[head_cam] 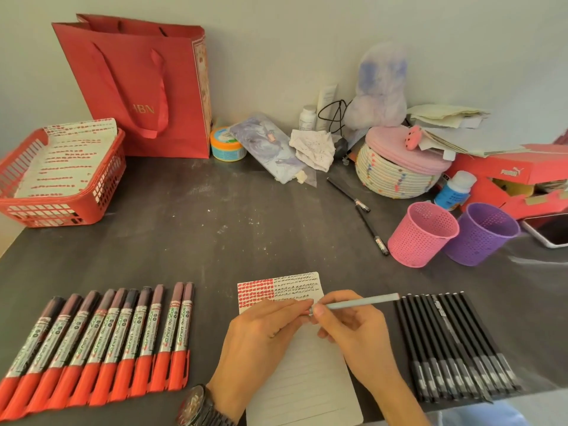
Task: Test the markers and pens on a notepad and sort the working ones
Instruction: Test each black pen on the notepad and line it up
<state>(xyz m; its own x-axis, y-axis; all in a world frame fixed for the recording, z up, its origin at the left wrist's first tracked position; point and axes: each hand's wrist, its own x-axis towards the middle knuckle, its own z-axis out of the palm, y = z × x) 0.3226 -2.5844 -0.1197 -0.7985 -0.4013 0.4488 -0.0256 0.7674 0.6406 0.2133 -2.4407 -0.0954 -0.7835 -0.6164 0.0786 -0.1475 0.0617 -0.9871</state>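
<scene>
A lined notepad (302,382) lies at the table's front edge, its top covered with red blots and black scribbles. Over it my right hand (350,330) pinches a pale blue-grey pen (362,302) that points left. My left hand (264,330) pinches the pen's left end, at its tip or cap. A row of several red markers (101,342) lies to the left of the pad. A row of several black pens (451,345) lies to its right. A pink cup (421,235) and a purple cup (482,233) stand tilted at the right.
Two black pens (361,212) lie loose near the cups. A red basket (58,176) with marked paper stands at the back left beside a red paper bag (141,84). A woven lidded basket (396,167), bottles, papers, a red shoebox (519,176) and a phone (550,229) crowd the back right.
</scene>
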